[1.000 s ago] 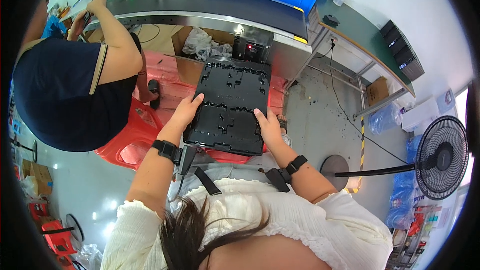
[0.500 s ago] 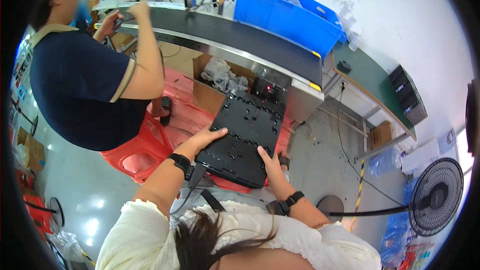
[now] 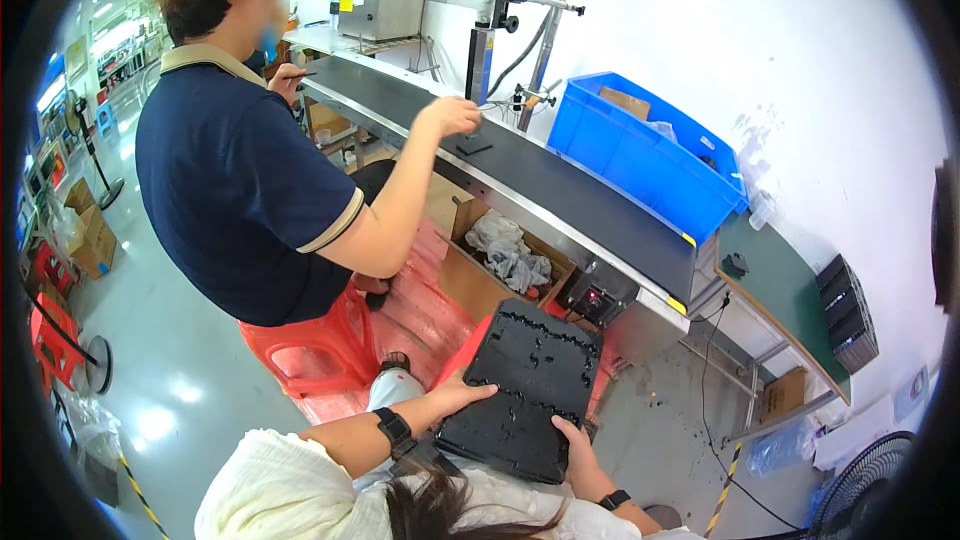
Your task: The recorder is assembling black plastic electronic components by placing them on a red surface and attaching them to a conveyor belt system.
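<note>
A black rectangular tray (image 3: 530,370), perhaps a stack of them, is tilted over my lap; rows of small wavy-edged hollows run across its top. My left hand (image 3: 461,396) grips its left edge, thumb lying on the upper face. On the opposite edge, my right hand (image 3: 577,448) holds it the same way. Most of my fingers are hidden beneath the tray. Beyond its far end is the end of a conveyor with a dark belt (image 3: 590,190). Small black pieces (image 3: 473,146) lie on that belt, close under a co-worker's hand (image 3: 452,116).
A co-worker in a dark shirt (image 3: 240,180) sits on a red stool (image 3: 310,350) at my left. Under the conveyor stands a cardboard box (image 3: 470,275) of crumpled plastic. A blue bin (image 3: 640,155) is behind the belt. At right are a green table (image 3: 775,275) and a fan (image 3: 865,490).
My view has tilted up, so the tray appears lower, still in both hands. The co-worker has reached an arm out over the belt, where small black pieces now show.
</note>
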